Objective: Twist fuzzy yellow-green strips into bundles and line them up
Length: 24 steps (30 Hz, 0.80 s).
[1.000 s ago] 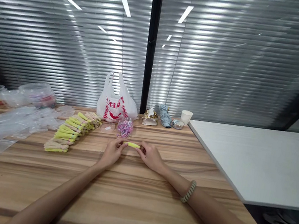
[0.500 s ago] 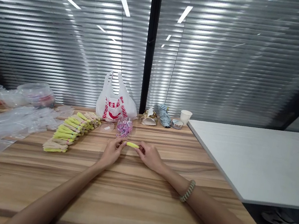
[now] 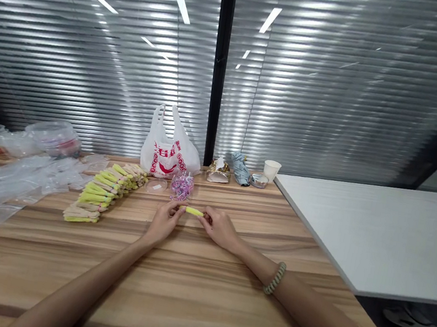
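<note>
A small yellow strip (image 3: pixel 194 212), perhaps cloth or fuzzy stems, is stretched level between my two hands above the wooden table. My left hand (image 3: pixel 164 223) pinches its left end between thumb and fingers. At the other end, my right hand (image 3: pixel 219 226) grips it the same way; a coiled band (image 3: pixel 275 278) circles that wrist. Just beyond my fingers stands a clear round tub (image 3: pixel 182 186) of pink and purple bits, likely small bands. Left of my left hand lies a long row of yellow and beige bundles (image 3: pixel 100 192), some tied with pink.
Clear plastic bags (image 3: pixel 18 180) spread over the table's left side. A clear lid (image 3: pixel 156 185) and a white carrier bag (image 3: pixel 170 150) are at the back, beside a gold tissue pack (image 3: pixel 219 171), a blue crumpled wrapper (image 3: pixel 240 168), a round tin (image 3: pixel 258 181) and a paper cup (image 3: pixel 271 171). A white table (image 3: pixel 390 237) adjoins at right.
Hardly anything differs. Both hands stay in the same place with the yellow strip stretched between them; the view has shifted very slightly.
</note>
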Tool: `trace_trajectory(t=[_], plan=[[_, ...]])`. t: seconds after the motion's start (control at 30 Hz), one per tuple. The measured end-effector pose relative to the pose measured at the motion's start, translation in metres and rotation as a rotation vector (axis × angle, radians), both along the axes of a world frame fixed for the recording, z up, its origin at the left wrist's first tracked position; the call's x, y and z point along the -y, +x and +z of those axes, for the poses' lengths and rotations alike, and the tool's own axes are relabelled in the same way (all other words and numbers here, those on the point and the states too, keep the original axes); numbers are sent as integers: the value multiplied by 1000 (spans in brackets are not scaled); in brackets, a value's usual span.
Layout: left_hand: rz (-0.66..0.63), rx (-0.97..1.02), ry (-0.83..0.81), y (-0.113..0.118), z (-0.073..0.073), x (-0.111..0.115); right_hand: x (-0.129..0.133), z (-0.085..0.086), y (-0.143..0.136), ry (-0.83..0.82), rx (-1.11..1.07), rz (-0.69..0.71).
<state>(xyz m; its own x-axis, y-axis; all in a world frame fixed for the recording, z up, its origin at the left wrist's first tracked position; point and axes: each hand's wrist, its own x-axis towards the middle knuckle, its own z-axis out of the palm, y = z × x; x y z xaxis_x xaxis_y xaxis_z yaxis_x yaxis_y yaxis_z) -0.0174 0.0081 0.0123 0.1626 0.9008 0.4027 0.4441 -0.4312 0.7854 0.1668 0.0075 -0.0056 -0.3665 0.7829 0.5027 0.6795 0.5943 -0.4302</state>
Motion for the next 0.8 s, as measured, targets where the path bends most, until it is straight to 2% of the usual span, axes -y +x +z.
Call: trace_trajectory(t=[0.8], plan=[[-14, 13, -2, -1, -2, -1, 0, 1, -1, -9, 22, -10]])
